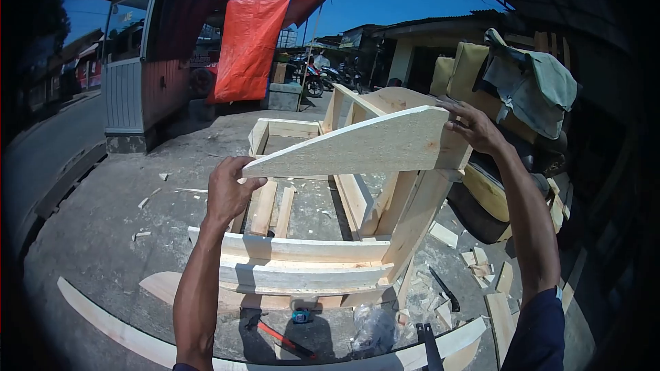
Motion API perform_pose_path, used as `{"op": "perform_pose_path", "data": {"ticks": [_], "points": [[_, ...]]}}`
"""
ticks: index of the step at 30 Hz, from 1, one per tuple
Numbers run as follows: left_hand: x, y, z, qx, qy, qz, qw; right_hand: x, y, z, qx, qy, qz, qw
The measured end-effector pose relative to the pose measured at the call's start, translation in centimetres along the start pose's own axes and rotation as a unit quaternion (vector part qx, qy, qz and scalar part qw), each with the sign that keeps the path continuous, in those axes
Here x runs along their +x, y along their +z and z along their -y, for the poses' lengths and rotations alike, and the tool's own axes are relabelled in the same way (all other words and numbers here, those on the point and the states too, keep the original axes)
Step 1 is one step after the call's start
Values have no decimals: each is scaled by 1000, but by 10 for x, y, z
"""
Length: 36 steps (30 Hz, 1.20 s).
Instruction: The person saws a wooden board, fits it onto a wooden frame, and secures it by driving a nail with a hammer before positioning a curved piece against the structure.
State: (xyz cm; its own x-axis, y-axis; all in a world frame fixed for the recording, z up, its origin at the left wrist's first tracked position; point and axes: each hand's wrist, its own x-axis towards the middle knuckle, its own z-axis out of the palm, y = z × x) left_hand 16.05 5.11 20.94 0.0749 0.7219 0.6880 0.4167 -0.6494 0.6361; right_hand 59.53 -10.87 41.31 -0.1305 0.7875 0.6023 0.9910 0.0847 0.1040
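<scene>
A tapered wooden board (364, 144) with a curved upper edge spans the space in front of me, above a wooden furniture frame (309, 253). At its narrow end, my left hand (230, 192) pinches it between thumb and fingers. My right hand (476, 125) grips the tall right end from the top corner, fingers over the far edge. That right end meets the top of the frame's upright post (427, 209). Below, the frame's long rails run across at the front, and its far side stands on the concrete.
On the ground lie a tool with an orange handle (283, 339), a teal tape measure (300, 316), a clear plastic bag (375, 330), a black-handled tool (445, 290) and a long curved wooden strip (113, 323). Offcuts are scattered about. Yellow cushioned pieces (471, 72) stand right.
</scene>
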Motion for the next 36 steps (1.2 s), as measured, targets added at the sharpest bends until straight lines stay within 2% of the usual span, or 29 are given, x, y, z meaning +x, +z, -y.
{"op": "perform_pose_path", "data": {"ticks": [2, 3, 6, 8, 12, 14, 15, 19, 22, 25, 28, 30, 31, 33, 35, 36], "points": [[3, 2, 6, 3, 7, -16, 1000, -4, -13, 6, 11, 43, 55, 998], [6, 5, 7, 5, 15, -23, 1000, -4, -11, -5, 0, 17, 47, 999], [10, -4, -4, 12, 1, -9, 1000, -5, -17, -3, -19, 37, 60, 997], [10, -8, -6, 10, 31, -18, 999, -7, -10, -16, -22, 35, 35, 999], [13, -11, -12, 7, 27, -9, 1000, -5, -6, -15, 19, 22, 29, 999], [12, -10, -7, -1, 40, -10, 999, -5, -3, -13, -92, 35, 1, 995], [9, -13, -11, 1, 47, -18, 999, -4, -4, -13, -54, 57, 20, 997], [11, -23, -12, 20, 90, -24, 995, -8, -11, -16, -59, 51, 27, 997], [8, -28, -26, 0, 82, -31, 996, -10, -12, -18, -36, 39, 17, 998], [6, -21, -28, 16, 83, -25, 996, -12, -12, -24, -24, 79, 21, 996], [6, -7, -19, -50, 70, -16, 996, -13, -1, -32, -19, 80, 8, 997], [6, -1, -10, -51, 80, -23, 995, -23, 10, -42, -96, 1, -122, 988], [5, -2, -7, -53, 88, -28, 994, -30, 17, -47, -93, -1, -121, 988], [5, -4, -13, -31, 75, -29, 996, -48, 32, -53, -24, 143, -269, 952], [8, -8, -23, -14, 61, -38, 997, -65, 48, -61, 94, 279, -322, 900], [9, -12, -29, 17, 50, -25, 998, -72, 66, -79, 223, 307, -301, 875]]}}
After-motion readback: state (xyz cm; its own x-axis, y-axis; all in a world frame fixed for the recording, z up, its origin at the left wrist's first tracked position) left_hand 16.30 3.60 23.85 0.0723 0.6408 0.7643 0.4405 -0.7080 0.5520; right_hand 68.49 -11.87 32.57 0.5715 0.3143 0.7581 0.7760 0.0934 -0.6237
